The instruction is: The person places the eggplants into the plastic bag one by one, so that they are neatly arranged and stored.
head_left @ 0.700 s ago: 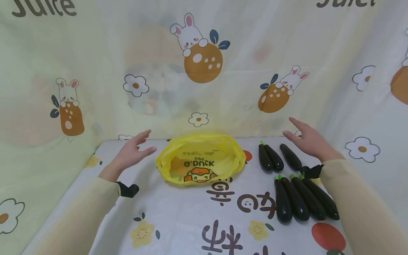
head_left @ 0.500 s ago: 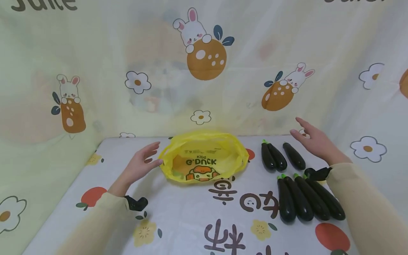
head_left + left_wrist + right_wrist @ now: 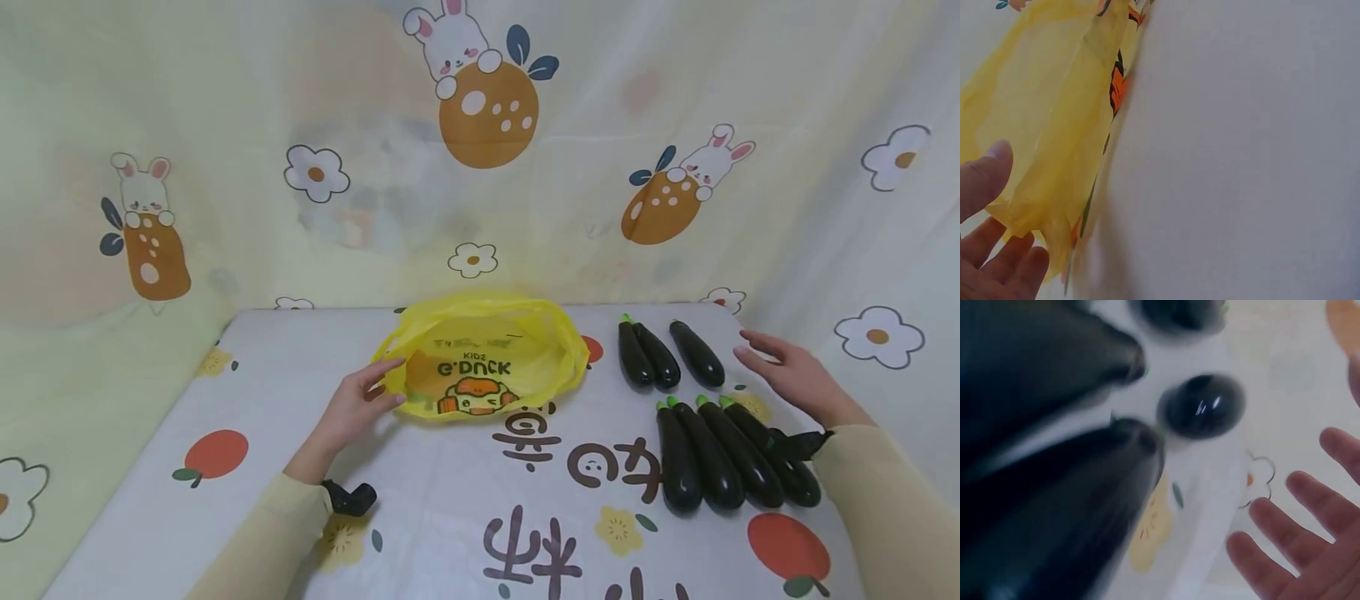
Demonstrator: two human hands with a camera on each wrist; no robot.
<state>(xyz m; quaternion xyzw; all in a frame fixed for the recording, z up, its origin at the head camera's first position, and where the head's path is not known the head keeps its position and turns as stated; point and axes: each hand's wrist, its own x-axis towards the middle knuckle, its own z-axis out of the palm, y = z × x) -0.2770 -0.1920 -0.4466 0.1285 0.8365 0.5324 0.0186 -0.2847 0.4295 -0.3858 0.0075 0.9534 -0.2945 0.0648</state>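
A yellow plastic bag [image 3: 568,354] with a duck print lies with its mouth open at the middle back of the table. At its left edge is my left hand [image 3: 351,415], thumb and fingers apart. The left wrist view shows the fingers [image 3: 1002,259] against the bag's edge [image 3: 1054,156], the thumb not closed on it. My right hand [image 3: 798,382] hovers at the right, fingers spread, holding nothing. It is beside a single eggplant [image 3: 697,354] and above the front row of several eggplants [image 3: 722,462]. Two more eggplants [image 3: 636,357] lie side by side nearer the bag.
The table [image 3: 435,508] has a white printed cloth with fruit, flowers and lettering. A pale curtain [image 3: 360,250] with rabbit prints hangs behind the table and along both sides. Black straps [image 3: 352,500] sit at the wrists.
My left hand has moved right to the bag's left edge. The right hand has moved right and lower, towards the front eggplants. The head view has tilted slightly down; bag and eggplants stay in place.
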